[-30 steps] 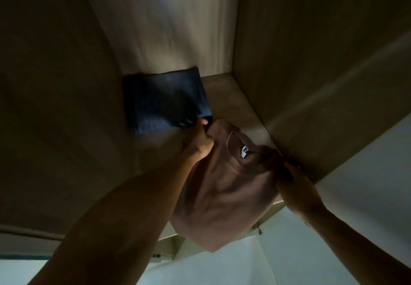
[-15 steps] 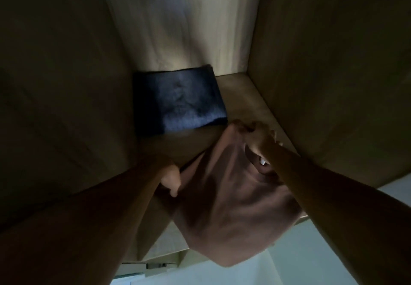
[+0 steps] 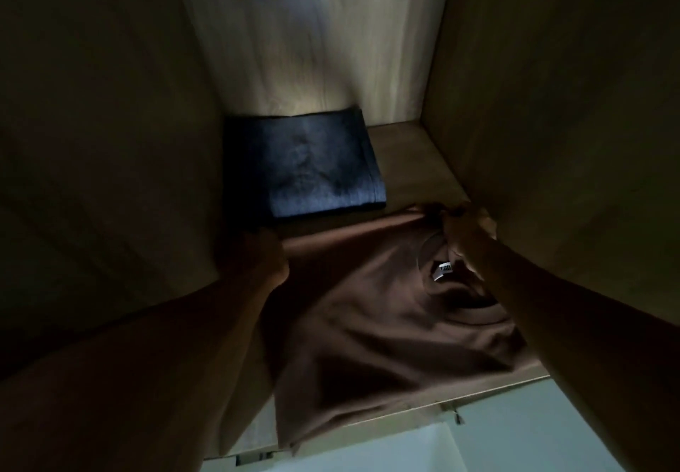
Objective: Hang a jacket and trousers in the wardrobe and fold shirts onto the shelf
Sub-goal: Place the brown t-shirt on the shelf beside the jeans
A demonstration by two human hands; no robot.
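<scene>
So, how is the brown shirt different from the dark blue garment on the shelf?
The dark blue garment is folded into a neat rectangle; the brown shirt lies spread and creased. The blue one sits at the back against the wall; the brown one lies in front, its hem hanging over the shelf edge. Nothing touches the blue one; the left hand and right hand hold the brown one. Both rest on the same shelf.

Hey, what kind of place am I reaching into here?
Most likely a wardrobe shelf: wooden walls close it in on three sides, a folded blue garment sits at the back, and a brown shirt lies spread on the shelf board.
</scene>
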